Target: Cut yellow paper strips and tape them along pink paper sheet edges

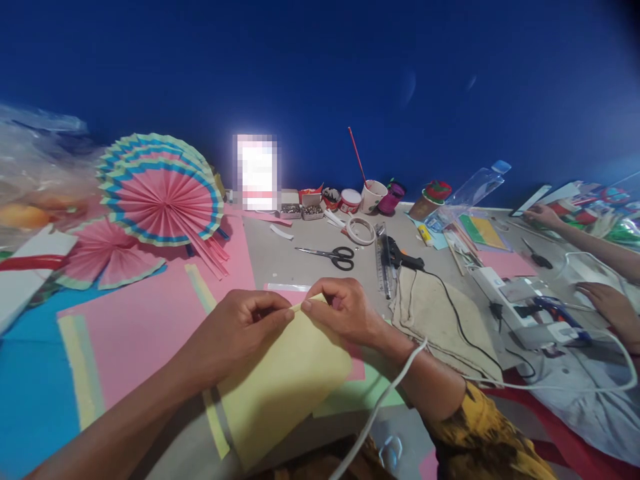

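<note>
Facing scissors (pixel 329 254) across tabletop (pixel 297 269), left hand (pixel 247 321) and right hand (pixel 349 311) pinch yellow paper's (pixel 290 377) edge.

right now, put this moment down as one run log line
left hand: pinching yellow paper | right hand: pinching same edge | scissors: lying on table | glue gun: beside ruler
</note>
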A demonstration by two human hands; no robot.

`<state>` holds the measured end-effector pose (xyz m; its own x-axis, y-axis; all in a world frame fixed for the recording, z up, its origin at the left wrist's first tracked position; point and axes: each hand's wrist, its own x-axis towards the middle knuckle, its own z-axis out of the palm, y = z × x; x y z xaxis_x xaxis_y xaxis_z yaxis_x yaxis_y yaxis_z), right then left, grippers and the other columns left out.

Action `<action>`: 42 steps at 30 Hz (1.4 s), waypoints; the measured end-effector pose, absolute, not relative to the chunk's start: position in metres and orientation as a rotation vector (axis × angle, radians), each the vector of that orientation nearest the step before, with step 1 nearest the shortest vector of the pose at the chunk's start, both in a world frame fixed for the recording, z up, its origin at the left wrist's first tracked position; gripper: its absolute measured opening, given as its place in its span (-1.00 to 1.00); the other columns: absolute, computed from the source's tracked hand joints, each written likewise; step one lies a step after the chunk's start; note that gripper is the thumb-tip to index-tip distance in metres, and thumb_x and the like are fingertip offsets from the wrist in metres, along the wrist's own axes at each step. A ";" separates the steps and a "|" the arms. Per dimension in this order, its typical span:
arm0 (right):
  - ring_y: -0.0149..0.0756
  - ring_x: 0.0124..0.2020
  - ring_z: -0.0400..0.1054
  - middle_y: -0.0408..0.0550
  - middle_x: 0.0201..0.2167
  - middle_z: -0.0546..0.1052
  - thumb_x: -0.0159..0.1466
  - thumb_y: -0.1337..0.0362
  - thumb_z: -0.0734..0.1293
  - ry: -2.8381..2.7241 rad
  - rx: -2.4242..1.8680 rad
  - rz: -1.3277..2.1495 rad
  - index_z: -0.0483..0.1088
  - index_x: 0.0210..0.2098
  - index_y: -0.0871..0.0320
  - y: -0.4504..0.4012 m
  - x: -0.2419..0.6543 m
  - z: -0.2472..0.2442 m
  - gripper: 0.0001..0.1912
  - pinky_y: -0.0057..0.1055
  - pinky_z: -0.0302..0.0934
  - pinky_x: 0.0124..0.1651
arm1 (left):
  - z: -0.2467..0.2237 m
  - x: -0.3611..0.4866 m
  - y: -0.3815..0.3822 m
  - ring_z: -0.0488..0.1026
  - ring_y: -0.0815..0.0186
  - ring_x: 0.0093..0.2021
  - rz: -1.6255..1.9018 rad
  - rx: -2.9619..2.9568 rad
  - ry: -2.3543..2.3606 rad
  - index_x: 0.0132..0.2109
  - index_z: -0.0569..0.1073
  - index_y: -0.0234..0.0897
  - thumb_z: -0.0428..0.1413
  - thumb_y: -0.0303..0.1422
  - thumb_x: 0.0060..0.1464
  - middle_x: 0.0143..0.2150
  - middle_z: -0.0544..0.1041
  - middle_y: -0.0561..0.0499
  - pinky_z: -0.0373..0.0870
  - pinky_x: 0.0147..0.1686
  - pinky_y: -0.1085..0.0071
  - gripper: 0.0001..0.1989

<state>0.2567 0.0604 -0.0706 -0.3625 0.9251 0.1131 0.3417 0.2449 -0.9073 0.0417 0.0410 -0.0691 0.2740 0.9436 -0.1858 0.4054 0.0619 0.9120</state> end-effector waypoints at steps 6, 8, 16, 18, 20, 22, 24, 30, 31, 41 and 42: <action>-0.43 -0.53 0.21 -0.20 -0.58 0.41 0.24 0.21 0.31 -1.782 -1.159 1.287 0.52 -0.47 0.16 0.062 0.262 -0.071 -0.77 -0.47 0.01 -0.48 | -0.067 0.043 0.042 0.51 0.19 -0.42 0.664 1.474 1.309 -0.39 0.72 -0.21 0.25 -0.07 0.07 -0.45 0.66 -0.03 0.37 -0.47 0.43 -0.68; -0.40 -0.48 0.26 -0.17 -0.55 0.44 0.24 0.24 0.30 -1.764 -1.161 1.357 0.51 -0.48 0.17 0.062 0.264 -0.070 -0.77 -0.48 0.06 -0.45 | -0.065 0.043 0.042 0.53 0.18 -0.41 0.655 1.420 1.295 -0.41 0.71 -0.21 0.27 -0.09 0.04 -0.45 0.67 -0.04 0.40 -0.48 0.42 -0.70; -0.45 -0.55 0.13 -0.20 -0.61 0.34 0.22 0.20 0.32 -1.778 -1.166 1.336 0.49 -0.52 0.17 0.059 0.258 -0.069 -0.76 -0.47 -0.05 -0.51 | -0.061 0.049 0.043 0.39 0.29 -0.47 0.591 1.409 1.233 -0.48 0.65 -0.24 0.22 -0.10 0.04 -0.52 0.54 0.00 0.28 -0.51 0.46 -0.67; -0.47 -0.57 0.08 -0.22 -0.63 0.31 0.22 0.15 0.37 -1.792 -1.181 1.313 0.51 -0.51 0.17 0.058 0.256 -0.070 -0.74 -0.47 -0.10 -0.53 | -0.063 0.050 0.042 0.37 0.30 -0.47 0.582 1.409 1.253 -0.47 0.65 -0.25 0.21 -0.09 0.06 -0.52 0.53 0.01 0.27 -0.50 0.46 -0.66; -0.48 -0.57 0.07 -0.22 -0.63 0.31 0.21 0.14 0.40 -1.783 -1.201 1.296 0.52 -0.51 0.17 0.060 0.257 -0.072 -0.74 -0.48 -0.12 -0.53 | -0.066 0.050 0.043 0.37 0.31 -0.46 0.571 1.404 1.267 -0.46 0.66 -0.25 0.21 -0.10 0.06 -0.51 0.53 0.02 0.26 -0.49 0.46 -0.67; -0.47 -0.56 0.10 -0.21 -0.61 0.35 0.19 0.15 0.40 -1.755 -1.206 1.288 0.51 -0.52 0.17 0.065 0.261 -0.073 -0.75 -0.49 -0.11 -0.54 | -0.068 0.047 0.044 0.39 0.31 -0.45 0.579 1.394 1.254 -0.45 0.66 -0.26 0.24 -0.12 0.04 -0.50 0.55 0.02 0.27 -0.46 0.46 -0.69; -0.46 -0.56 0.13 -0.19 -0.61 0.38 0.19 0.14 0.40 -1.738 -1.189 1.273 0.51 -0.51 0.18 0.071 0.268 -0.072 -0.75 -0.50 -0.07 -0.54 | -0.070 0.044 0.044 0.43 0.30 -0.44 0.580 1.342 1.229 -0.44 0.65 -0.26 0.26 -0.11 0.04 -0.47 0.57 0.01 0.30 -0.44 0.45 -0.69; -0.46 -0.56 0.18 -0.18 -0.61 0.42 0.17 0.18 0.38 -1.788 -1.125 1.142 0.51 -0.53 0.18 0.084 0.281 -0.069 -0.77 -0.51 0.04 -0.50 | -0.073 0.034 0.044 0.47 0.27 -0.49 0.531 1.178 1.205 -0.34 0.65 -0.27 0.26 -0.06 0.11 -0.46 0.61 -0.01 0.31 -0.50 0.43 -0.66; -0.46 -0.55 0.20 -0.17 -0.61 0.43 0.17 0.18 0.38 -1.793 -1.121 1.136 0.51 -0.53 0.19 0.085 0.281 -0.069 -0.77 -0.51 0.05 -0.50 | -0.074 0.033 0.044 0.48 0.27 -0.49 0.539 1.178 1.206 -0.33 0.65 -0.27 0.26 -0.06 0.11 -0.45 0.62 -0.02 0.31 -0.50 0.43 -0.67; -0.46 -0.61 0.14 -0.19 -0.64 0.35 0.16 0.05 0.45 -1.547 -1.160 1.168 0.50 -0.51 0.18 0.096 0.294 -0.078 -0.69 -0.51 -0.01 -0.57 | -0.071 0.034 0.041 0.56 0.24 -0.41 0.897 0.986 1.229 -0.17 0.67 -0.26 0.46 -0.12 -0.14 -0.32 0.70 -0.04 0.41 -0.44 0.43 -0.58; -0.46 -0.62 0.13 -0.19 -0.64 0.35 0.17 0.03 0.45 -1.522 -1.159 1.157 0.49 -0.52 0.17 0.097 0.295 -0.080 -0.67 -0.50 -0.02 -0.57 | -0.070 0.034 0.041 0.55 0.25 -0.43 0.969 0.943 1.274 -0.16 0.68 -0.26 0.47 -0.12 -0.17 -0.34 0.70 -0.04 0.41 -0.46 0.44 -0.56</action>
<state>0.2950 0.0971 -0.0795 -0.1828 0.9779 0.1015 0.1636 0.1321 -0.9776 0.0341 0.0413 -0.0701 0.0476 0.9469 -0.3179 -0.0532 0.3202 0.9458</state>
